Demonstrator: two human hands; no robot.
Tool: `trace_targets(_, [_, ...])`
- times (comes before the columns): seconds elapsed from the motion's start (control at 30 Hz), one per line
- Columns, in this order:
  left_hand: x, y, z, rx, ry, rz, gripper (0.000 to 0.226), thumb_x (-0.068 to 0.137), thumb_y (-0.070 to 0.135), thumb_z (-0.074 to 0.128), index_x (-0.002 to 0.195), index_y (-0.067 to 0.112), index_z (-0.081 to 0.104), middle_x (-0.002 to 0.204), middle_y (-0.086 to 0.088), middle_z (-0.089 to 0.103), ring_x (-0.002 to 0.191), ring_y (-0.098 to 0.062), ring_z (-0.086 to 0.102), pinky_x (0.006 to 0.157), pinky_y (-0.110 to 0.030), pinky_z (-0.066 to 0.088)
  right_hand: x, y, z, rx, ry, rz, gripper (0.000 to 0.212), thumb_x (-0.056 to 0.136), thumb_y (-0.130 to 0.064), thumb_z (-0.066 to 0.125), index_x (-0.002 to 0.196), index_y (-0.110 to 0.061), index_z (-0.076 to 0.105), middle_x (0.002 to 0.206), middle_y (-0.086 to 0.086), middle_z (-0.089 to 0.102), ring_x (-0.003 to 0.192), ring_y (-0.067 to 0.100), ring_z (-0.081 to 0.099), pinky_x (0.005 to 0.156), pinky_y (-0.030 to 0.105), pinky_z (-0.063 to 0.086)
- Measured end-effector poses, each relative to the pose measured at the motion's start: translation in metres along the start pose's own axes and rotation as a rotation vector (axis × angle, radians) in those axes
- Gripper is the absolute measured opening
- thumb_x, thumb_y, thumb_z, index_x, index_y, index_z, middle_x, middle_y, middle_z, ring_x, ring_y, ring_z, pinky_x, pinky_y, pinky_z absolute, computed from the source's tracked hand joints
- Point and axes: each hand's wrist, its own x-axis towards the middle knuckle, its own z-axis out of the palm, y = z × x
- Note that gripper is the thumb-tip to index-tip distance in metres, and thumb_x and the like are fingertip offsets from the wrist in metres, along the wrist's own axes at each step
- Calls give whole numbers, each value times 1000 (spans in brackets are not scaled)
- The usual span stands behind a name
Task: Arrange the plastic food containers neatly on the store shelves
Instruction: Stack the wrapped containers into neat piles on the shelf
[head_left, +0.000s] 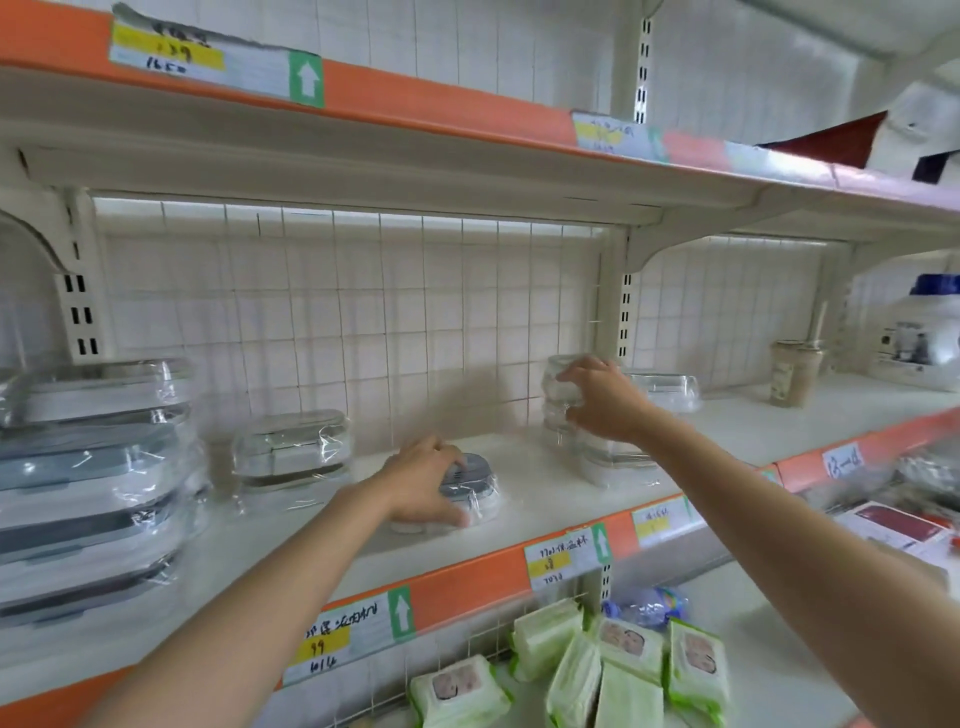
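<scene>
My left hand (427, 480) grips one small rounded container (470, 488), grey-lidded and wrapped in glossy film, resting on the middle shelf (540, 499) near its front edge. My right hand (602, 397) curls round the top of a stack of clear containers (563, 415), film-wrapped, standing at the shelf's right. At left sits a stack of four large rectangular containers (93, 488) with grey lids, crinkled wrap over each. One oblong wrapped container (293, 447) lies between. Below, six soft green-and-white wipe packs (576, 670) lie loosely.
</scene>
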Motion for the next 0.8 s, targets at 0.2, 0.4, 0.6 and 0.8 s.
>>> trace_targets(0.2, [10, 13, 4, -18, -43, -11, 65, 71, 41, 74, 127, 35, 43, 134, -2, 40, 125, -24, 36, 104, -45, 35, -7, 42, 1, -268, 12, 167, 54, 87, -19, 60, 136, -8, 38, 138, 13, 40, 129, 29, 34, 106, 39, 30])
trace_targets(0.4, [3, 8, 3, 21, -9, -51, 91, 65, 53, 78, 139, 28, 32, 136, -1, 32, 130, -22, 25, 107, -45, 33, -14, 29, 3, -453, 168, -75, 48, 87, -36, 60, 126, -11, 48, 127, 6, 45, 119, 23, 38, 99, 33, 30])
trace_targets(0.6, [-23, -18, -8, 56, -26, -105, 101, 64, 58, 77, 144, 21, 27, 139, -1, 31, 131, -20, 26, 107, -42, 33, -25, -38, 7, -245, 178, -435, 62, 80, -36, 66, 133, -8, 48, 120, 10, 47, 114, 27, 40, 95, 32, 29])
trace_targets(0.8, [-59, -56, -22, 58, -54, -211, 106, 58, 65, 77, 143, 22, 30, 136, 1, 34, 130, -17, 29, 105, -31, 31, -33, -77, 58, -250, -16, -532, 62, 85, -40, 62, 137, -13, 42, 124, 4, 40, 116, 23, 35, 99, 29, 28])
